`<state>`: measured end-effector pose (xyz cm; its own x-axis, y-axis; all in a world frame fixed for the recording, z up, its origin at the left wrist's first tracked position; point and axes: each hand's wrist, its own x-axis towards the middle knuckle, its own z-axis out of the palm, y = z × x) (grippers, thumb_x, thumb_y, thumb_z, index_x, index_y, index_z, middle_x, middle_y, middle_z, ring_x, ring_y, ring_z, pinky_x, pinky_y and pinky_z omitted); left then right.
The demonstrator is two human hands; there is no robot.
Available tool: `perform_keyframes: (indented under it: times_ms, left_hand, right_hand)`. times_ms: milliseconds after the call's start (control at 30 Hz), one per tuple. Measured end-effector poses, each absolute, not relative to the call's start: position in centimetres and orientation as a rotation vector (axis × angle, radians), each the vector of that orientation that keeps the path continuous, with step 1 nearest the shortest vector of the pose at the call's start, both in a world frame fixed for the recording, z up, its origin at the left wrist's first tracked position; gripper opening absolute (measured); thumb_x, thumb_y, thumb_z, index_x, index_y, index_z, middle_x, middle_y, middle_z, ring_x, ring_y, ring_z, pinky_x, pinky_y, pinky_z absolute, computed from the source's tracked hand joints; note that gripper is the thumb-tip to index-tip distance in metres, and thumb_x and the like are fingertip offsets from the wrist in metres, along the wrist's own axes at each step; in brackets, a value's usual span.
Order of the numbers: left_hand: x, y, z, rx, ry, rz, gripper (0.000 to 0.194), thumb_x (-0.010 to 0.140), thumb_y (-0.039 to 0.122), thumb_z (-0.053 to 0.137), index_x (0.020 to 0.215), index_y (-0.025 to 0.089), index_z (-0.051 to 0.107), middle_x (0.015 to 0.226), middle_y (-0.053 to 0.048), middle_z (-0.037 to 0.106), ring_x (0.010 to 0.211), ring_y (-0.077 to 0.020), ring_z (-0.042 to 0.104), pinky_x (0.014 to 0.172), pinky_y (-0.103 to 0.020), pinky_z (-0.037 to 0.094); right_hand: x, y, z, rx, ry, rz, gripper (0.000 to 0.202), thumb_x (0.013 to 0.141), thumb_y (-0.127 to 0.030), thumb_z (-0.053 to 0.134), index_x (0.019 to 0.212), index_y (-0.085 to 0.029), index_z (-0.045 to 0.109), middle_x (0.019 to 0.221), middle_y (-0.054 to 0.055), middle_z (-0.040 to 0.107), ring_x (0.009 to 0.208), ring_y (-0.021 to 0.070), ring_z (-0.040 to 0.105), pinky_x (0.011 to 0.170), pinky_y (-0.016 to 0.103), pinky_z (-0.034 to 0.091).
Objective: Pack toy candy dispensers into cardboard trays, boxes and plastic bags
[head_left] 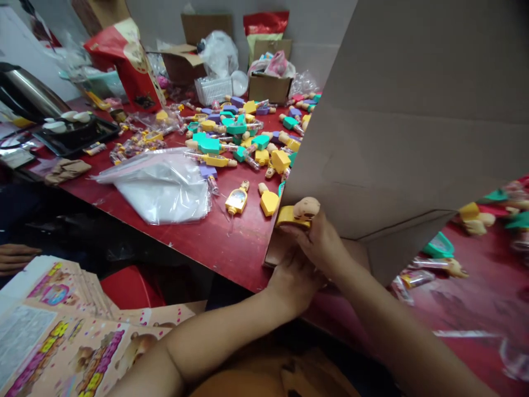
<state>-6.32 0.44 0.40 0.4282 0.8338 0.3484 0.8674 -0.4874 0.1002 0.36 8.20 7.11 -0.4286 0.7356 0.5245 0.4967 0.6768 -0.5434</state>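
Observation:
My right hand (324, 242) is closed round a yellow toy with a tan bear head (306, 208), holding it at the lower left edge of a large upright cardboard box (405, 138). Just below, my left hand (293, 284) rests against the box's bottom edge, its fingers curled and partly covered by my right hand. Left of the box, a yellow bear-headed toy (237, 199) and another yellow toy (269, 201) lie on the red table (231, 242).
Many coloured toys (235, 125) are heaped behind, with clear plastic bags (161, 187) in front. Printed card sheets (61, 342) are stacked at lower left beside a red stool (134, 286). A kettle (33, 91) stands far left, near another person's hand (19, 258). More toys (438, 264) lie right of the box.

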Motion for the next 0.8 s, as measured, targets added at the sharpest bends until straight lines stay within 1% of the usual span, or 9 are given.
perform_keyframes:
  times_ms: [133, 200, 333, 533, 633, 700, 733, 767, 800]
  left_hand:
    - [-6.4, 0.3, 0.4, -2.491, -1.488, -0.629, 0.030, 0.093, 0.028, 0.041, 0.119, 0.026, 0.055, 0.125, -0.005, 0.056, 0.117, -0.0251, 0.051, 0.098, -0.041, 0.042]
    - [-6.5, 0.1, 0.6, -2.498, -1.492, -0.642, 0.030, 0.093, 0.029, 0.041, 0.120, 0.028, 0.054, 0.131, -0.002, 0.052, 0.120, -0.0255, 0.048, 0.099, -0.040, 0.042]
    - [-6.5, -0.1, 0.6, -2.482, -1.543, -0.643, 0.030, 0.093, 0.031, 0.042, 0.120, 0.028, 0.054, 0.131, -0.001, 0.052, 0.122, -0.0254, 0.047, 0.100, -0.041, 0.042]
    - [-6.3, 0.8, 0.6, -2.476, -1.510, -0.763, 0.023, 0.088, 0.026, 0.049, 0.107, 0.021, 0.062, 0.098, -0.007, 0.066, 0.102, -0.0242, 0.061, 0.094, -0.041, 0.048]
    - [-6.5, -0.2, 2.5, -2.532, -1.403, -0.925, 0.021, 0.089, 0.019, 0.044, 0.096, 0.020, 0.064, 0.086, -0.006, 0.066, 0.086, -0.0217, 0.064, 0.086, -0.036, 0.053]
    - [-8.5, -1.2, 4.1, -2.604, -1.236, -1.049, 0.025, 0.089, 0.015, 0.039, 0.095, 0.023, 0.062, 0.092, -0.003, 0.066, 0.087, -0.0170, 0.064, 0.080, -0.028, 0.055]
    - [-10.3, -1.3, 4.8, -2.594, -1.195, -1.131, 0.027, 0.089, 0.013, 0.039, 0.105, 0.019, 0.060, 0.102, -0.006, 0.064, 0.094, -0.0174, 0.062, 0.079, -0.028, 0.055]
    - [-12.5, -1.0, 5.4, -2.517, -1.213, -1.239, 0.035, 0.085, 0.008, 0.041, 0.116, 0.017, 0.055, 0.112, -0.009, 0.060, 0.102, -0.0197, 0.059, 0.081, -0.031, 0.055]
    - [-15.0, -0.3, 6.0, -2.289, -1.229, -1.405, 0.045, 0.082, 0.006, 0.047, 0.123, 0.024, 0.051, 0.114, -0.004, 0.060, 0.103, -0.0194, 0.058, 0.083, -0.034, 0.053]
  right_hand:
    - [1.0, 7.9, 10.1, -0.749, -1.973, -0.216, 0.059, 0.086, -0.036, 0.061, 0.133, -0.023, 0.029, 0.109, 0.011, 0.051, 0.100, 0.0257, 0.051, 0.081, 0.039, 0.047]
    - [1.2, 8.1, 12.0, -0.708, -2.023, -0.373, 0.051, 0.088, -0.030, 0.060, 0.132, -0.024, 0.035, 0.116, 0.012, 0.050, 0.107, 0.0257, 0.049, 0.088, 0.039, 0.044]
    - [1.1, 8.8, 12.6, -0.780, -2.152, -0.313, 0.021, 0.093, -0.030, 0.048, 0.113, -0.026, 0.055, 0.107, 0.008, 0.059, 0.098, 0.0225, 0.056, 0.087, 0.038, 0.046]
    - [-0.5, 9.0, 9.1, -0.925, -2.000, 0.046, 0.028, 0.096, -0.038, 0.037, 0.112, -0.026, 0.057, 0.097, 0.007, 0.063, 0.094, 0.0227, 0.059, 0.092, 0.041, 0.044]
    - [-0.2, 8.1, 10.1, -0.957, -2.088, 0.050, 0.036, 0.098, -0.038, 0.026, 0.114, -0.026, 0.057, 0.103, 0.006, 0.062, 0.099, 0.0186, 0.058, 0.092, 0.034, 0.046]
    - [1.6, 7.1, 11.2, -0.948, -2.136, -0.001, 0.032, 0.099, -0.032, 0.028, 0.117, -0.026, 0.054, 0.111, 0.004, 0.060, 0.105, 0.0132, 0.055, 0.093, 0.026, 0.045]
    - [3.1, 6.3, 11.6, -0.947, -2.134, -0.042, 0.029, 0.098, -0.027, 0.032, 0.117, -0.026, 0.054, 0.113, 0.003, 0.059, 0.107, 0.0116, 0.054, 0.093, 0.024, 0.045]
    - [4.9, 5.6, 11.8, -0.951, -2.099, -0.100, 0.027, 0.096, -0.023, 0.036, 0.115, -0.027, 0.054, 0.111, 0.003, 0.059, 0.106, 0.0115, 0.054, 0.093, 0.024, 0.045]
    - [7.1, 4.8, 11.6, -0.964, -2.027, -0.176, 0.025, 0.094, -0.019, 0.039, 0.113, -0.027, 0.055, 0.107, 0.004, 0.059, 0.104, 0.0133, 0.055, 0.092, 0.027, 0.046]
